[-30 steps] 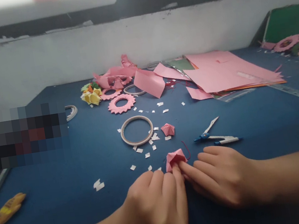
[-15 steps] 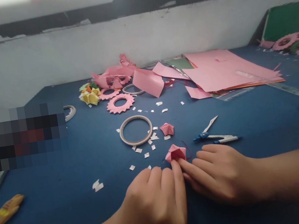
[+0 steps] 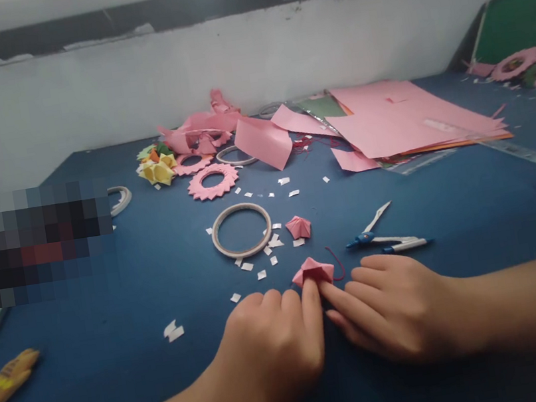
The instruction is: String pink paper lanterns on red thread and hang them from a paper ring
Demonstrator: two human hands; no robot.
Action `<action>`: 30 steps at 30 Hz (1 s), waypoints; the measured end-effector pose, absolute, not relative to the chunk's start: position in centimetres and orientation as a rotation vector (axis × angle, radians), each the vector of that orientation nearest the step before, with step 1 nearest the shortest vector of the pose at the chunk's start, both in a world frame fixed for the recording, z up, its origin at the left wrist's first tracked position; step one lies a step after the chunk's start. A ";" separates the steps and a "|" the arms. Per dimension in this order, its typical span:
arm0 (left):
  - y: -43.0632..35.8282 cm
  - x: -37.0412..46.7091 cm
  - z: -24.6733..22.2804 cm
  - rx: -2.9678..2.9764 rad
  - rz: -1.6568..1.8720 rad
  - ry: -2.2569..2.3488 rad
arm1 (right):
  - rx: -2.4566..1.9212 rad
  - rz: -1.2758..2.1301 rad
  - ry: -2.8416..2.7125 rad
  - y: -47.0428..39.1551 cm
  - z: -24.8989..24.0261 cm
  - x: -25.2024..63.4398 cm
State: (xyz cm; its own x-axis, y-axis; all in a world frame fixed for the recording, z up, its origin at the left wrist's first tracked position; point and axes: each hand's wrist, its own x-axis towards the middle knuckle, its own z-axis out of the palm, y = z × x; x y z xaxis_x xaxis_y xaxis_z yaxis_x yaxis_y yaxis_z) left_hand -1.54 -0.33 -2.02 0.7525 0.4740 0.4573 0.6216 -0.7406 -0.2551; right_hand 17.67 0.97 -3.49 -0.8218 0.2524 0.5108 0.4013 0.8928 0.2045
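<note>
A small folded pink paper flower, star-shaped with a hollow opening, lies before me with a dark red thread curling beside it. My left hand has its index finger pressed into the flower's opening, the other fingers curled under. From the right, my right hand presses its index fingertip on the same near edge; its thumb shows below and the other fingers are folded. Just beyond stands a second pleated pink paper flower. A ring of double-sided tape lies to its left, among white paper scraps.
A compass lies opened beyond my right hand. At the back are pink paper sheets, pleated pink rings and yellow folded paper. A clear ruler lies right, a yellow-brown wrapped object left.
The flower under my fingertips looks flatter and wider, its opening lower. My left index finger has pushed slightly further in. The whole view has shifted a little.
</note>
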 end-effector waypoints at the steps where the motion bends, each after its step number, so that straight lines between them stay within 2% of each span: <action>1: -0.3 -1.5 -2.0 -2.565 -0.504 -0.855 | -0.475 -0.423 -2.572 1.0 -3.5 17.7; 11: -0.2 -1.7 -1.7 -2.631 -0.484 -0.897 | -0.289 -0.395 -2.456 0.7 -2.9 17.8; 16: 0.4 -1.7 -1.6 -2.582 -0.753 -1.039 | -0.617 -0.071 -2.364 1.4 -3.0 17.7; 19: 0.7 -1.7 -0.7 -2.682 -0.999 -1.422 | -0.818 0.068 -2.303 2.1 -3.0 17.6; 24: 1.1 -1.3 0.8 -2.884 -1.357 -2.273 | -0.762 0.055 -2.394 2.8 -3.4 17.5; 30: 1.8 -1.4 1.0 -2.764 -1.603 -2.738 | -0.725 0.136 -2.399 2.7 -3.1 17.8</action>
